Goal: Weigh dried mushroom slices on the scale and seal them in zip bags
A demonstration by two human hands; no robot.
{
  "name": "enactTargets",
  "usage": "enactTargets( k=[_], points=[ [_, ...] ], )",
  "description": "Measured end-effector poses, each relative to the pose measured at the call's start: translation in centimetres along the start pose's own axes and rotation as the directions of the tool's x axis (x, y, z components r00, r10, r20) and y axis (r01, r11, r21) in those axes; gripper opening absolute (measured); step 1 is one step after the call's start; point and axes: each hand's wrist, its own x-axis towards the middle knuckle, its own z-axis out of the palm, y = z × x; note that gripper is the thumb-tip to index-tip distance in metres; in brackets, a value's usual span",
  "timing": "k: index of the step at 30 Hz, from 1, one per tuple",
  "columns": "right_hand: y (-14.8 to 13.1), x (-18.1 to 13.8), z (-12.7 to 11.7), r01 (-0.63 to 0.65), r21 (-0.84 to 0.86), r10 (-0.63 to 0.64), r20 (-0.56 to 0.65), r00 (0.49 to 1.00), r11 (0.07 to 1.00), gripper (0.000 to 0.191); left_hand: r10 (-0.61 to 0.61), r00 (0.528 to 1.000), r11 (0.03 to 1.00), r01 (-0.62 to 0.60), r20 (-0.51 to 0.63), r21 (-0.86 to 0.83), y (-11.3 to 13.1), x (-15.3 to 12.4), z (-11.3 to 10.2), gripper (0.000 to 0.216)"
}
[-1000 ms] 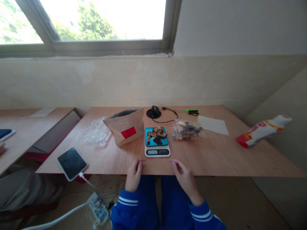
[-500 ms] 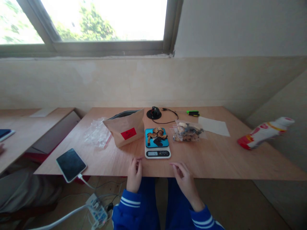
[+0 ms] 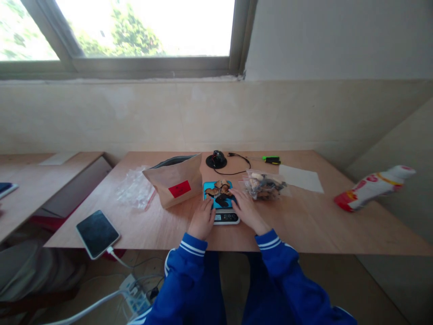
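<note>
A small kitchen scale (image 3: 231, 217) with a blue tray stands near the table's front edge. On it lies a little heap of dried, curled brown and black pieces (image 3: 221, 192) that look like dried mushrooms. My left hand (image 3: 202, 218) is at the scale's left side, fingers stretched forward beside the heap. From the right, my right hand (image 3: 248, 210) reaches over the tray's edge, fingers extended by the pieces. Neither hand visibly holds anything; whether the fingertips touch the pieces is unclear. A clear zip bag (image 3: 267, 186) of similar pieces lies just right of the scale.
An open brown paper pouch (image 3: 176, 183) with a red label stands left of the scale, beside clear plastic bags (image 3: 135, 189). A tablet (image 3: 98, 234) is plugged in at the left edge. Behind are a black round-based device (image 3: 216, 159), screwdrivers (image 3: 271, 160), paper (image 3: 301, 178); a bottle (image 3: 370, 189) stands right.
Both hands have moved forward from the table's front edge to the two sides of the scale's tray, fingers now stretched out. The pieces' heap looks slightly shifted.
</note>
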Motion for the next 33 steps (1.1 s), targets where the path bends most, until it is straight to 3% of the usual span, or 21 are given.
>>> enactTargets(
  k=[8,15,19,22,24,28,33],
  points=[
    [-0.5,-0.7,-0.6,-0.067,-0.096,0.069,0.017,0.997,0.993,0.023,-0.025,0.997,0.998,0.020,-0.066,-0.067,1.5,-1.3,-0.7,0.034],
    [-0.3,0.3,-0.3,-0.077,0.015,0.078,-0.040,0.996,0.997,0.033,-0.023,0.996,0.995,0.014,-0.091,-0.094,1.1,0.6,-2.0,0.035],
    [-0.9,1.5,0.2,-0.009,0.001,0.009,0.082,0.997,1.000,0.048,-0.019,0.999,1.000,0.019,0.037,0.014,0.3,2.8,-1.8,0.044],
    [-0.8,2.3,0.8,0.010,-0.031,-0.003,0.205,0.979,0.999,0.057,-0.058,0.980,0.992,0.035,0.191,0.120,0.0,4.3,-1.3,0.047],
    [-0.4,2.9,1.2,0.019,-0.032,-0.011,0.251,0.968,0.999,0.060,-0.076,0.971,0.987,0.041,0.228,0.154,-0.3,4.8,-1.0,0.047],
    [0.6,3.6,1.4,0.040,-0.004,-0.038,0.252,0.967,0.999,0.054,-0.077,0.984,0.980,0.044,0.163,0.193,-0.5,4.7,-0.8,0.040],
    [1.3,3.0,1.0,0.037,0.013,-0.039,0.119,0.992,0.999,0.037,-0.104,0.994,0.985,0.098,0.036,0.141,-1.2,3.7,-0.9,0.028]
  ],
)
